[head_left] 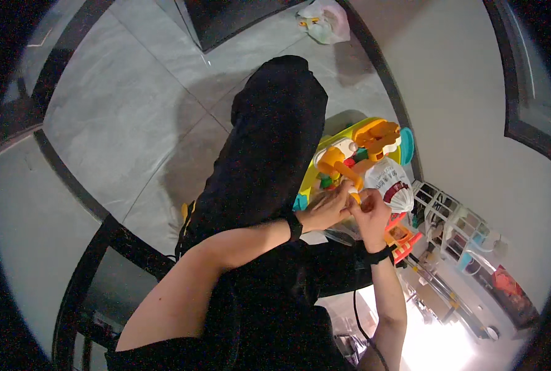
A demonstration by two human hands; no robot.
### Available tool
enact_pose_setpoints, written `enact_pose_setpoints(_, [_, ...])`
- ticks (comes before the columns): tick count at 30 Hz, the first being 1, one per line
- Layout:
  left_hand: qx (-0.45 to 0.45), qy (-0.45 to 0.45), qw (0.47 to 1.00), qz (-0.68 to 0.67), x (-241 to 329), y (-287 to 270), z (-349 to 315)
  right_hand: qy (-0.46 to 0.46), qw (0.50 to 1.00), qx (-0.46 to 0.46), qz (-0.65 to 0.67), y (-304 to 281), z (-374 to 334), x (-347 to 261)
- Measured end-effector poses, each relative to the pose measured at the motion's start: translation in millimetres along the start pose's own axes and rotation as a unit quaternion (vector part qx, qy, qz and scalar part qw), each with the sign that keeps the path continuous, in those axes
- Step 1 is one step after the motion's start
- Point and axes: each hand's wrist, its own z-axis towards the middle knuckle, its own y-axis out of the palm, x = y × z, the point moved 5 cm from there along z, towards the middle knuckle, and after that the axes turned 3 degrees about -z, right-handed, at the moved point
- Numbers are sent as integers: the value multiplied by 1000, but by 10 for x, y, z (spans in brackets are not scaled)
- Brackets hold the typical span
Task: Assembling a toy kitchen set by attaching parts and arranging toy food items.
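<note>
My left hand (328, 209) and my right hand (373, 217) meet over a yellow toy bin (308, 175). The fingers of both are closed around a small orange-yellow piece (355, 196) with a white part, its exact kind too small to make out. Just beyond my left fingers lies an orange toy part (333, 162) with a rounded end and a stem. A white printed plastic bag (388, 183) sits right beside my right hand. Inside the bin are a larger orange toy piece (377, 135) and several small red, green and white pieces, partly hidden by my hands.
My bent leg in black trousers (269, 123) stands left of the bin. A red and orange toy (403, 238) and a white rack (445, 216) are to the right, along the wall. Another white bag (325, 23) lies on the grey tiled floor (121, 99) at the far side.
</note>
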Motion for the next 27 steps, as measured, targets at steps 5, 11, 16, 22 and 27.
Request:
enact_pose_setpoints(5, [-13, 5, 1000, -1, -29, 21, -4, 12, 1000, -12, 15, 16, 34, 33])
enact_pose_setpoints(11, [-30, 4, 998, 48, -106, 76, -29, 28, 998, -19, 48, 54, 65, 70])
enact_pose_setpoints(16, [28, 67, 995, 73, -21, 17, -20, 3, 999, -16, 39, 53, 58, 86])
enact_pose_setpoints(22, [17, 52, 997, 50, -22, 12, -16, -47, 999, 12, 4, 34, 13, -36])
enact_pose_setpoints(27, [6, 42, 998, 53, -12, 0, -8, -49, 998, -40, -16, 40, 90, -26])
